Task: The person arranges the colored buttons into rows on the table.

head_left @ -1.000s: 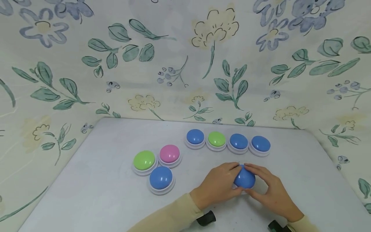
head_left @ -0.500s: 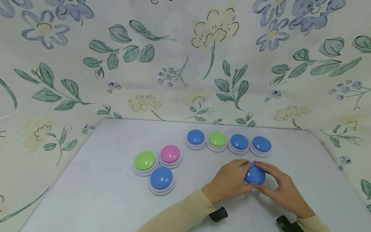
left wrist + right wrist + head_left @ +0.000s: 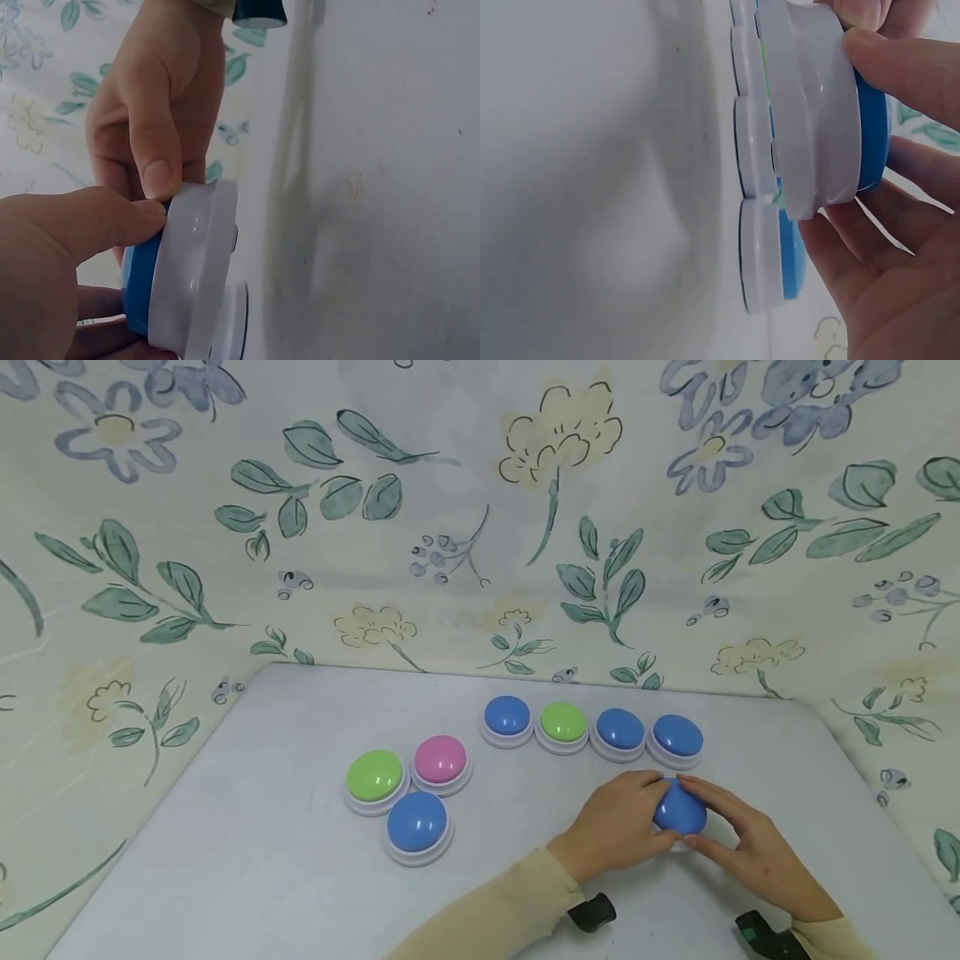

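Blue button (image 3: 681, 810): raised off the table (image 3: 262, 827), on the right, its white base tilted downward.
Left hand (image 3: 609, 828): grips the button's left side, thumb at the near edge.
Right hand (image 3: 761, 856): grips its right side, thumb near, fingers far.
Far row (image 3: 563, 722): four more buttons side by side, left to right blue, green, blue, blue.
Left: green button (image 3: 375, 775), pink button (image 3: 441, 759) slightly farther, low blue button (image 3: 417, 822) nearest.
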{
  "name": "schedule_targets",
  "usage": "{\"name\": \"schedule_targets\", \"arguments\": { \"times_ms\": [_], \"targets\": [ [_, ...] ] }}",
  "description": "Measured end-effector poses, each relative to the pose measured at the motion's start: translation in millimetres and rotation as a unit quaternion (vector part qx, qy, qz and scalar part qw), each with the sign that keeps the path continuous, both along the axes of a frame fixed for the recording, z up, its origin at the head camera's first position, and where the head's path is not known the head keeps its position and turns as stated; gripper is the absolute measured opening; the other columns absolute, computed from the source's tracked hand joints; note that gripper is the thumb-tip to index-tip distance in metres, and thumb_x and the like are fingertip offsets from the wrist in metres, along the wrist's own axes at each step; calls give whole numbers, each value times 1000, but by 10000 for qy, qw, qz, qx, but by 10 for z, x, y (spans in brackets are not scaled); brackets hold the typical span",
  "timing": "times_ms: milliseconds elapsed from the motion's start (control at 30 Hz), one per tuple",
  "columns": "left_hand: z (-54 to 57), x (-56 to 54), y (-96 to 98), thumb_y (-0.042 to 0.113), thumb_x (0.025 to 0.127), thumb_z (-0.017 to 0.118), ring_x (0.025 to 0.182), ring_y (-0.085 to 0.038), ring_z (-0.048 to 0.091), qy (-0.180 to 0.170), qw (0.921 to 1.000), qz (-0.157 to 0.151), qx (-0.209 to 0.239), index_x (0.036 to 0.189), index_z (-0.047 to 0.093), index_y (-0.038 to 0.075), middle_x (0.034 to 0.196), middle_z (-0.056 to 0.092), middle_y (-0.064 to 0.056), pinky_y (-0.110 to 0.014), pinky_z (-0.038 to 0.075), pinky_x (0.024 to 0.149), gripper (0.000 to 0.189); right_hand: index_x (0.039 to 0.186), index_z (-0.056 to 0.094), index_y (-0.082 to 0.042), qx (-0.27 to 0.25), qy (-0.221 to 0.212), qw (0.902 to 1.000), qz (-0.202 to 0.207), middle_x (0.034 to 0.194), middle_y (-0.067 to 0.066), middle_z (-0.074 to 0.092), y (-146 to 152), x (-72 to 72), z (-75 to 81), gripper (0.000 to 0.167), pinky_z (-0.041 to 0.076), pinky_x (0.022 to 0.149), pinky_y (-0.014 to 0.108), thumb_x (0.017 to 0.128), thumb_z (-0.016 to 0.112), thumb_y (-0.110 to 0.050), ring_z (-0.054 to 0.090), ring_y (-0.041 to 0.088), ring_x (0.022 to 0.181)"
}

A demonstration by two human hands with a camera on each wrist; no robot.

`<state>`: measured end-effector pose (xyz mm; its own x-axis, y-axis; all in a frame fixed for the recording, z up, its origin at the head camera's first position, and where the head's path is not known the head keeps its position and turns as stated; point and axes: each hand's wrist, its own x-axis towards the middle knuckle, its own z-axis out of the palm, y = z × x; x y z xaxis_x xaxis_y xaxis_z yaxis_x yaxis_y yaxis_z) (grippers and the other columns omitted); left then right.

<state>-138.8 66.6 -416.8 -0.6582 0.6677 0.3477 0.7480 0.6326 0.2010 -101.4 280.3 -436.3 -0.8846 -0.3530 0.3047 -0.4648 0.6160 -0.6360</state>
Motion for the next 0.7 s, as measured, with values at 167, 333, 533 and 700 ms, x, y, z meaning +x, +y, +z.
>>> {"name": "schedule_targets", "arguments": {
  "times_ms": [167, 333, 533, 700],
  "targets": [
    [-34, -34, 77, 43, 91, 71, 119, -9, 60, -35, 10000, 14, 49, 133, 64, 7, 132, 65, -2, -14, 45, 100, 56, 150, 46, -8, -4, -58, 10000, -2, 149, 21, 47, 47, -15, -10, 71, 27, 100, -1, 87, 77, -4, 30, -18, 132],
    [-50, -66, 140, 41, 92, 70, 122, -9, 59, -151, 9998, 9, 131, 135, 63, 7, 136, 63, -3, -14, 43, 103, 55, 151, 43, -7, -40, -50, 10000, 33, 150, 23, 45, 96, -41, -53, 71, 27, 101, -1, 88, 75, -2, 28, -19, 133],
    [-97, -98, 215, 39, 93, 70, 127, -9, 56, -405, 9991, -3, 110, 138, 60, 8, 140, 60, -2, -15, 40, 105, 56, 152, 42, -5, -15, -37, 10000, 49, 150, 26, 44, 164, -69, -106, 70, 27, 101, -1, 89, 73, 0, 27, -19, 133],
    [-132, -124, 275, 37, 93, 69, 130, -9, 53, -663, 9977, 5, 129, 140, 59, 8, 144, 57, -1, -15, 37, 108, 56, 151, 42, -4, 24, 79, 9999, 61, 149, 27, 44, 227, -89, -132, 71, 26, 101, -1, 88, 73, 2, 27, -19, 133]
  ]
}}
